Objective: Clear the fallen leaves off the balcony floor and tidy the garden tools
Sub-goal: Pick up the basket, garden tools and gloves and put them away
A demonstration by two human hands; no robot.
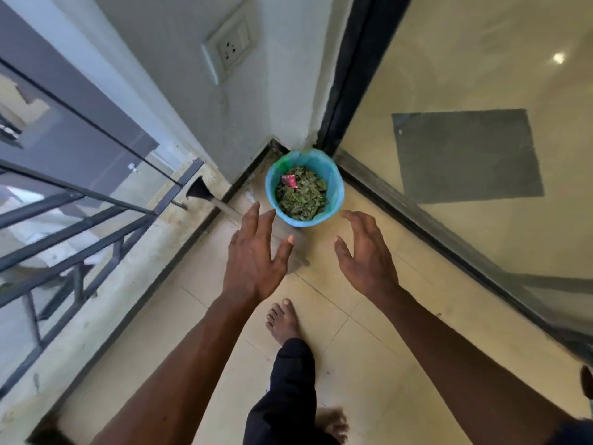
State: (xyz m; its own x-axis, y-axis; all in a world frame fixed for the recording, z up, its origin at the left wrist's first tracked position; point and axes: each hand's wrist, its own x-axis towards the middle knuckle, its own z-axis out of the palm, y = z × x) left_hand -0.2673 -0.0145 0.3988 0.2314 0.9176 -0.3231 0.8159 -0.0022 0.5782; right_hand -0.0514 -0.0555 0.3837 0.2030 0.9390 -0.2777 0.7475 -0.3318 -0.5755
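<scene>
Pale balcony floor [369, 332] is seen in the corner by the wall [192, 101]. Left grip [253, 258] and right grip [365, 252] are held spread and empty, just short of the blue bin [335, 175], in which the leaves [301, 199] are piled. The bin is best clasped on both sides and kept upright, so nothing is spilled.

A white wall socket [229, 40] sits on the grey wall [192, 107], a dark metal railing [80, 220] runs along the left, and a grey mat [465, 155] lies behind the glass door [465, 242]
</scene>
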